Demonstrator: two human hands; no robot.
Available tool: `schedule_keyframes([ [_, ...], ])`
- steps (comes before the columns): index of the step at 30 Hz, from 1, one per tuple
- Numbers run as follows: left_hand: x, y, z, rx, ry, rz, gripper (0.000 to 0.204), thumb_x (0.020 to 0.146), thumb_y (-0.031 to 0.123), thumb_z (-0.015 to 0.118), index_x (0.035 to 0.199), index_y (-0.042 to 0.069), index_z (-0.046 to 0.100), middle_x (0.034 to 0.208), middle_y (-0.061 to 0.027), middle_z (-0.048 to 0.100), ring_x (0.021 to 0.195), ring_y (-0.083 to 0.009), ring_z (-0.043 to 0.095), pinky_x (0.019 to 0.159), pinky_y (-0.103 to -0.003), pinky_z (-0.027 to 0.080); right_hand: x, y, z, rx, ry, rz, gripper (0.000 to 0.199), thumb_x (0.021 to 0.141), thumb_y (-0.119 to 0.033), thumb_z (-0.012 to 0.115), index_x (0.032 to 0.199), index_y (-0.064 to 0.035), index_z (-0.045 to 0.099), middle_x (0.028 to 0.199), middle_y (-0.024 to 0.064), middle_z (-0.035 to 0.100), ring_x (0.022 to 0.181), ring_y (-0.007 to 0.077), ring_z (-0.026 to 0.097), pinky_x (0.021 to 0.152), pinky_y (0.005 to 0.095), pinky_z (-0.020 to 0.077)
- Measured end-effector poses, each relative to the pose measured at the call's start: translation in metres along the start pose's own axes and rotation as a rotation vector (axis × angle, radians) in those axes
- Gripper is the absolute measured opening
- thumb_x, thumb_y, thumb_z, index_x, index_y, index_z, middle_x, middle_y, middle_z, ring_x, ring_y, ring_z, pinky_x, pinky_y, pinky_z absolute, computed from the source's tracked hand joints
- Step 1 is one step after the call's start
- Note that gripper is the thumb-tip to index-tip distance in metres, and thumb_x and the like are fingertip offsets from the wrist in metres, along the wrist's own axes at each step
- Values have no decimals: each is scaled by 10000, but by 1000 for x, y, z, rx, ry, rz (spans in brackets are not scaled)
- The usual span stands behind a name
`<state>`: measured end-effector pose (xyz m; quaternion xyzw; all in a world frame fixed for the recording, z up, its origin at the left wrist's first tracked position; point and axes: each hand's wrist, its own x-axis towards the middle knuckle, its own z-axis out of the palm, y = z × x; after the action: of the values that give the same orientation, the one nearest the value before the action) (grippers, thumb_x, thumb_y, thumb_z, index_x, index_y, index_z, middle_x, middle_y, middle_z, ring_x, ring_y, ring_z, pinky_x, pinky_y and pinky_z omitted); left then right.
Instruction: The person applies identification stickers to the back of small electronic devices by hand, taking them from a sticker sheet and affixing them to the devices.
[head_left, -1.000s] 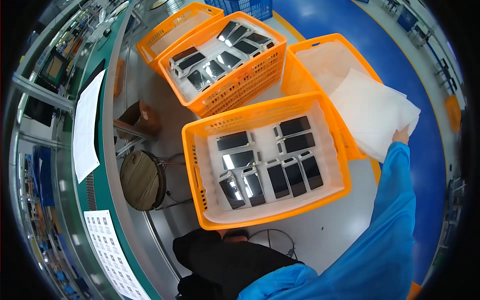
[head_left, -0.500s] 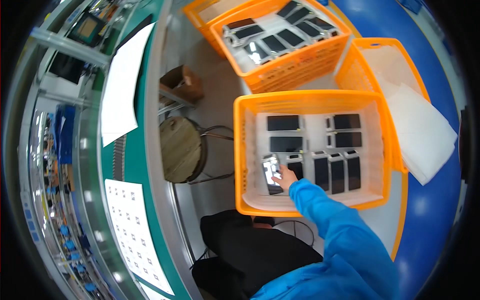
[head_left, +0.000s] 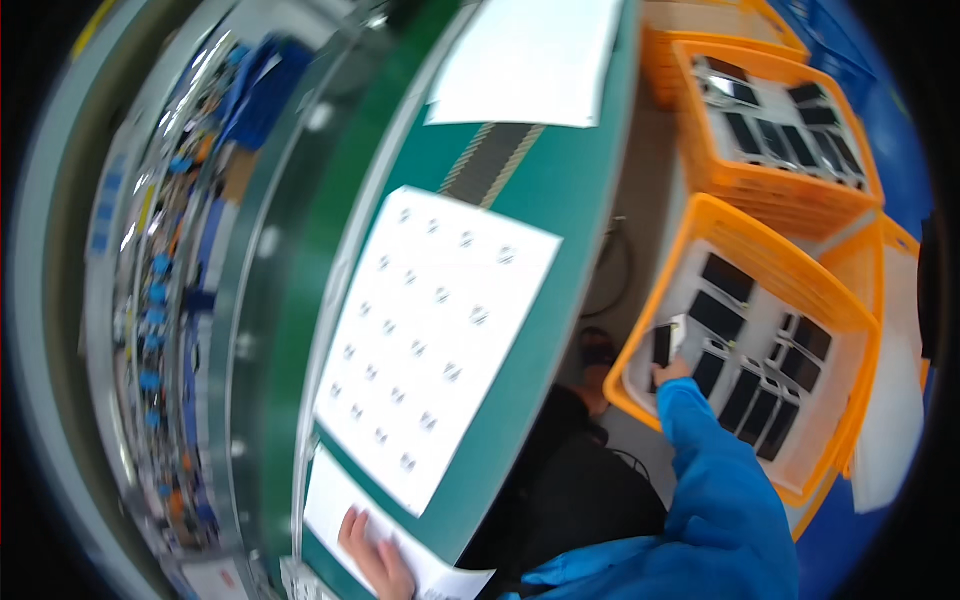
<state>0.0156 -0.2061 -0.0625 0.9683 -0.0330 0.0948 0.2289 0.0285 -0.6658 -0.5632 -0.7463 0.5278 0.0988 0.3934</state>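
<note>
Over at the right, my right hand (head_left: 672, 372) is closed on the edge of a flat black display panel (head_left: 663, 345) with a pale strip along its side. The panel is at the left end of an orange crate (head_left: 655, 300), and the hand hides part of it. Several similar black panels (head_left: 715, 315) lie flat on the crate's white lining. At the lower left, my left hand (head_left: 377, 556) rests with fingers stretched out over a white sheet (head_left: 335, 495) on the green bench.
A larger white sheet (head_left: 430, 340) bearing rows of small parts lies on the green bench (head_left: 560, 190), with a blank white sheet (head_left: 525, 60) beyond it. Another orange crate (head_left: 780, 185) of panels stands behind. White liner material (head_left: 890, 400) hangs at the far right.
The view has swung left toward the bench, so the crates now appear farther right. My left hand has come into view. The panel under my right hand has tilted up.
</note>
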Motion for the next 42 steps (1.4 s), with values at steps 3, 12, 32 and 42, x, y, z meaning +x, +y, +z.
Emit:
schedule_keyframes([
  [3,22,24,-7,-201,-77,-103,378,930,58,640,1303,3,656,1530,-206,497,1431,-366,468,1218,-446,339,21,46,-26,-55,173,-71,635,844,-345,866,1332,10,669,1252,303,722,1211,502,668,1047,519,533],
  [12,9,5,-34,-924,180,-202,224,1083,34,536,1266,8,663,1391,-115,639,1232,-219,641,1073,-360,473,-177,-44,-201,545,205,-430,674,1109,-377,635,1588,52,432,1603,194,488,1458,304,479,1234,378,342],
  [32,-69,-61,-95,-1190,276,-355,724,982,79,777,1543,5,327,1404,-151,593,1273,-224,620,1072,-370,527,-562,-293,-168,-368,-776,-1809,895,939,-348,786,1635,18,358,1656,335,307,1508,563,310,1240,684,219],
  [42,-92,-135,-103,-899,210,-453,710,955,142,822,1501,-47,409,1338,-161,656,1190,-222,664,1006,-367,559,-490,-288,-163,-782,-478,-1784,864,970,-566,725,1651,-125,430,1721,323,228,1579,580,179,1216,788,139],
])
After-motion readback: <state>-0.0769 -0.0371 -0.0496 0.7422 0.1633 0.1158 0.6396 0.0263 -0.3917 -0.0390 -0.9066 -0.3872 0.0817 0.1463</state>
